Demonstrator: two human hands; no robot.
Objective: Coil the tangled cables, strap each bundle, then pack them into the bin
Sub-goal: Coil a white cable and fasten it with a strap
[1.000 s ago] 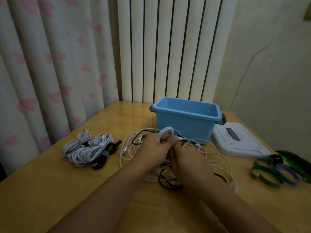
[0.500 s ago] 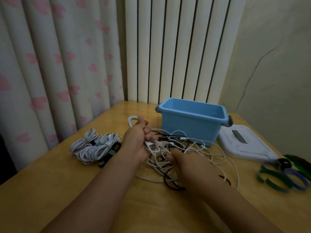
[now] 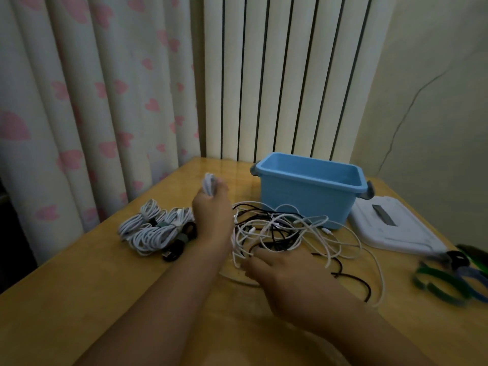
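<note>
A tangle of white and black cables (image 3: pixel 295 233) lies on the wooden table (image 3: pixel 79 281) in front of the blue bin (image 3: pixel 303 196). My left hand (image 3: pixel 212 212) grips a small coil of white cable (image 3: pixel 210 186), raised to the left of the bin. A strand runs down from it into the tangle. My right hand (image 3: pixel 285 276) rests on the near edge of the tangle, its fingers lying loosely over the strands. Strapped bundles of white and black cable (image 3: pixel 155 231) lie at the left.
The bin's white lid (image 3: pixel 390 228) lies flat to the right of the bin. Green, blue and black straps (image 3: pixel 454 276) sit at the table's right edge. A curtain and a white radiator stand behind the table.
My left hand has pulled the white coil up and to the left, away from my right hand. My right hand has dropped onto the tangle. The view has shifted.
</note>
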